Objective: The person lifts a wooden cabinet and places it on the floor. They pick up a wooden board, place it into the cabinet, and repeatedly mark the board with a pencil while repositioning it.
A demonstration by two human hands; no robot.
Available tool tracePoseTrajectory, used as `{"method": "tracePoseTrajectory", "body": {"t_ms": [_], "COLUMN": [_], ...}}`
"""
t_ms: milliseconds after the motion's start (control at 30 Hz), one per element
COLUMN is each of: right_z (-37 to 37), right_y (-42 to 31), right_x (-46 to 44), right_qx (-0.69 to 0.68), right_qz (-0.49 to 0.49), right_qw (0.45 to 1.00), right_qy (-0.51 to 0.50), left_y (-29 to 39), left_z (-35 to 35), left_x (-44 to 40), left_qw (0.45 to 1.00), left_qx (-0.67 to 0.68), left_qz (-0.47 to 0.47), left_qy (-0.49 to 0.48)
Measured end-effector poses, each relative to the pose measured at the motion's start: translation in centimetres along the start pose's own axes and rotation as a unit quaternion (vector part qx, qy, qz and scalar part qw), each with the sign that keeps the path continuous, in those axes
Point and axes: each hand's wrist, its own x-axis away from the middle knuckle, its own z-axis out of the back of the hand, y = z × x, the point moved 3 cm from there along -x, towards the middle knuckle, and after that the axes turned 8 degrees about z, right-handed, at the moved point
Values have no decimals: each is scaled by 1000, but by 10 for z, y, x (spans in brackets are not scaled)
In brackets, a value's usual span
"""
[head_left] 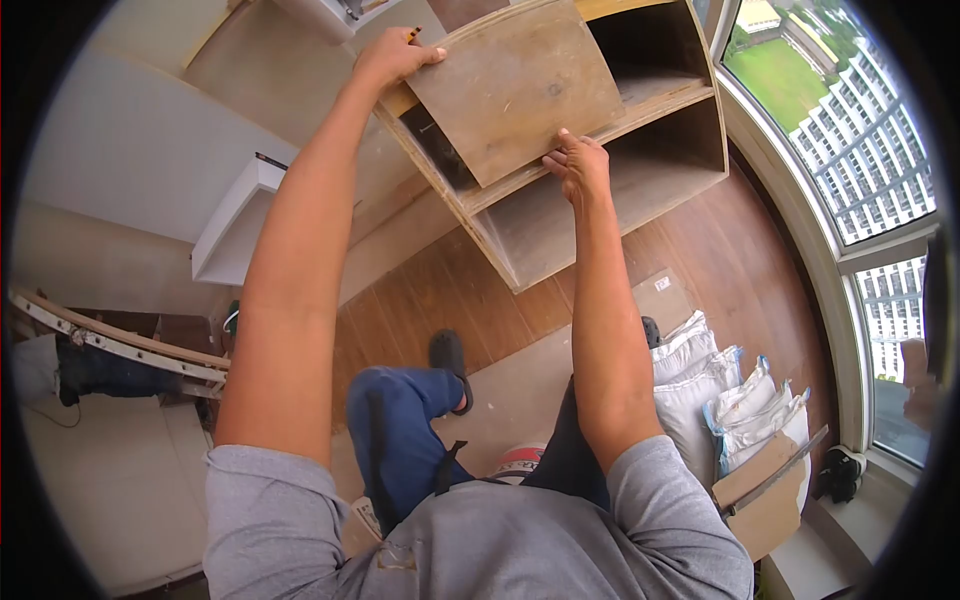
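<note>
A thin plywood panel (520, 85) leans across the front of an open wooden cabinet (600, 225), partly covering its upper compartment. At the panel's upper left corner, my left hand (390, 62) is closed on the edge, the thumb lying on the face. A short yellow pencil (413, 35) sticks up from between that hand's fingers. My right hand (582, 165) pinches the lower edge of the panel, near its right side. Fingers behind the panel are hidden. Below, the cabinet's lower compartment stands open.
White sacks (700, 375) are piled on the floor to my right, beside a brown board (765, 500). Along the right run tall windows (840, 130). A white shelf box (238, 225) stands at left. A bucket (522, 458) sits between my legs. Dark shoes (842, 470) rest by the window.
</note>
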Motion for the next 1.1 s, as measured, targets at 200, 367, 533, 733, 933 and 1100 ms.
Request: {"method": "tracePoseTrajectory", "body": {"t_ms": [200,367,533,733,933,1100], "right_z": [-1,-5,-12,-13,-15,-21], "right_y": [-3,0,16,3,6,8], "right_x": [0,0,-3,12,11,13], "right_qx": [-8,7,-92,-102,-196,-275], "right_qz": [2,-9,31,23,18,4], "right_qw": [1000,999,995,995,979,960], "right_qy": [-13,-35,-24,3,-46,-55], "left_y": [4,9,-3,-9,-7,1], "left_z": [2,6,-4,-5,-5,-2], "left_x": [4,8,-5,-8,-2,5], "left_qw": [1000,1000,998,997,991,993], "left_qx": [1,-20,57,64,122,111], "left_qz": [-6,19,-27,-47,-37,-36], "left_qy": [10,-2,2,-12,-37,-34]}}
